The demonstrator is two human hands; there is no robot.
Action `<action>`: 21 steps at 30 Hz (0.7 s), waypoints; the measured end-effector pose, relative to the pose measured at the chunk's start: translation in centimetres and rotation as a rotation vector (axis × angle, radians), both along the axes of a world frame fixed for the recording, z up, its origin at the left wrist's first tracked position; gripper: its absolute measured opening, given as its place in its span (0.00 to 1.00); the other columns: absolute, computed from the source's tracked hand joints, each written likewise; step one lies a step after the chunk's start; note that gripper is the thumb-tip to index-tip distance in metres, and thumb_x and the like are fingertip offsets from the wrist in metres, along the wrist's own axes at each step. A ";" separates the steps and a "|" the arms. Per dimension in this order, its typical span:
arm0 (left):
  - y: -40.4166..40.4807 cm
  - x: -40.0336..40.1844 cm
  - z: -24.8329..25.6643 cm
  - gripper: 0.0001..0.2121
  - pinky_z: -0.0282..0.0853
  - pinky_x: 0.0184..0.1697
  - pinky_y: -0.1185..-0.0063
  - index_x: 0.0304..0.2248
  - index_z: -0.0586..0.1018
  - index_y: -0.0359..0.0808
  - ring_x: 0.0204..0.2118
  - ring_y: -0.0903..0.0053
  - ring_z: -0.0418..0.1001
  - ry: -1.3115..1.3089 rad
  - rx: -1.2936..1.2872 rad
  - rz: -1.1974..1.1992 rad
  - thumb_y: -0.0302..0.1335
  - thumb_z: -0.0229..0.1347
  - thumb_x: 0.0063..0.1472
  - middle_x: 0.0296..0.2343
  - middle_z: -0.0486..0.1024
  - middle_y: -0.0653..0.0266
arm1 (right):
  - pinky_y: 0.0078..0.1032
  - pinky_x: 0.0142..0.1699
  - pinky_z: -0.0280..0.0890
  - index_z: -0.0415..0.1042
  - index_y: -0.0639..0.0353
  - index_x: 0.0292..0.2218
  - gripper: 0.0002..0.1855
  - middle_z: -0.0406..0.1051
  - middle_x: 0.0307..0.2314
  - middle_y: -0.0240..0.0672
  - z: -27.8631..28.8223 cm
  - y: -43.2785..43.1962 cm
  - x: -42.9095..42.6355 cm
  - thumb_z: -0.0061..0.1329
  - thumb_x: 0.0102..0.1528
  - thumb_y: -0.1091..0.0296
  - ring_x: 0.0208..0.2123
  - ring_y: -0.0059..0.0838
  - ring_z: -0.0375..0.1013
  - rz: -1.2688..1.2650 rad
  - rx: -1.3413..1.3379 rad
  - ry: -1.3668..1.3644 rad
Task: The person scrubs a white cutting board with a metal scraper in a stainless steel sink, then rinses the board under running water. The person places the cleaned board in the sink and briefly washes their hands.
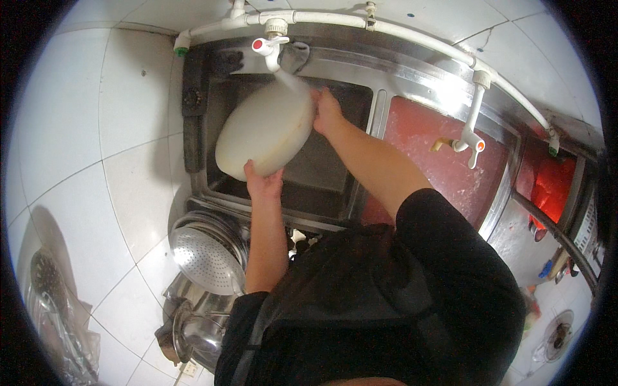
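A thick, round white slab (263, 128), which looks like a plastic chopping board, is held tilted over the left basin of a steel sink (328, 169). My left hand (264, 182) grips its lower edge, thumb on the broad face. At the upper right edge, my right hand (328, 112) holds the board's rim; some of its fingers are hidden. Directly above is a white plastic tap (271, 50) with a red-marked handle. A blurred pale stream (292, 82) runs from the spout onto the board's top.
Reddish, cloudy liquid (415, 159) fills the neighbouring basin beneath a second white tap (468, 140). A perforated steel strainer (207, 260) and metal bowls stand at lower left by the tiled wall (130, 193). Red material (553, 193) lies at far right. A floor drain (557, 335) shows lower right.
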State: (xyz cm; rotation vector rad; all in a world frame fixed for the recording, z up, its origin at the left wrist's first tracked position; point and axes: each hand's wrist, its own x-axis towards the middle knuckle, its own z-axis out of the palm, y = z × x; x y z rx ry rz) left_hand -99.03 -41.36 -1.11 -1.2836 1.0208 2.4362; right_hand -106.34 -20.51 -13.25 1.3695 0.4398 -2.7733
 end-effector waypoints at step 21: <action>-2.2 -0.9 1.1 0.28 0.56 0.66 0.54 0.62 0.61 0.37 0.63 0.53 0.60 -0.083 0.106 -0.070 0.45 0.48 0.70 0.61 0.61 0.52 | 0.45 0.53 0.67 0.68 0.58 0.41 0.18 0.71 0.37 0.39 3.2 -0.5 -0.9 0.33 0.69 0.53 0.42 0.40 0.70 -0.211 -0.060 -0.063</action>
